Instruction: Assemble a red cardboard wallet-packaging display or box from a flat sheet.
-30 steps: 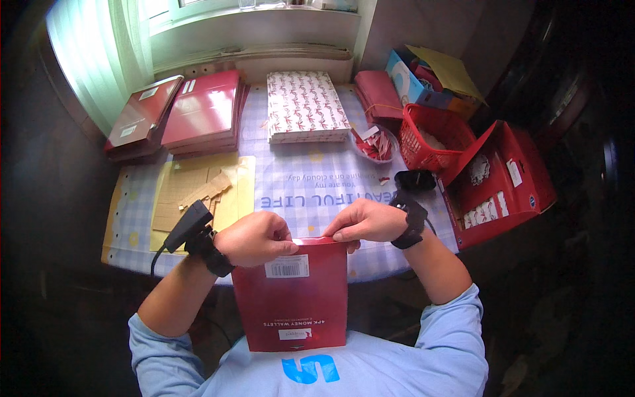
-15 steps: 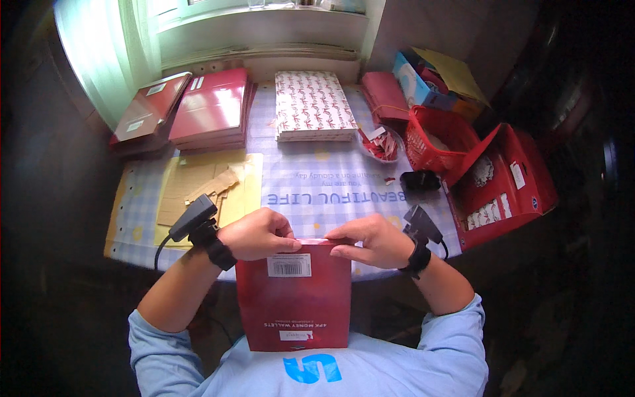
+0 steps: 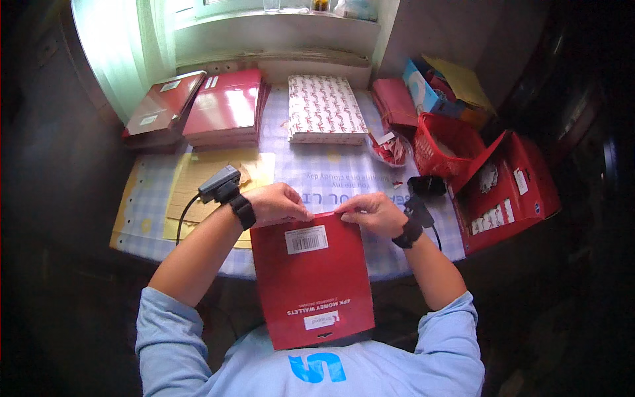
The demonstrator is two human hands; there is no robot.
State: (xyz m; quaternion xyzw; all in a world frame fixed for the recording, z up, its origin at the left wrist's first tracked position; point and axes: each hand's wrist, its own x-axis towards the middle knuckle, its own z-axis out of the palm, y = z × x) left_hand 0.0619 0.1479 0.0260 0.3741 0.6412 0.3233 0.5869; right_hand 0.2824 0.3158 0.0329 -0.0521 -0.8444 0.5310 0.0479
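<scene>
A flat red cardboard packet (image 3: 311,274) hangs in front of my chest, its far end over the table's near edge. It has a white barcode label at the far end and a hang slot at the near end. My left hand (image 3: 283,204) pinches the left part of its far edge between thumb and fingers. Over the right part of that edge, my right hand (image 3: 372,213) is closed in a pinch as well. What lies inside the packet is hidden.
Across the back of the checked tablecloth (image 3: 218,258) stand stacks of red packets (image 3: 223,106) and a patterned white stack (image 3: 324,106). Brown card pieces (image 3: 192,188) lie at left. A red basket (image 3: 444,147), a small clear bowl (image 3: 390,151) and an open red box (image 3: 509,188) are right.
Both hands have raised the packet's far edge and moved it away from me. The packet now sits slightly tilted and further right in view. The view itself has shifted a little.
</scene>
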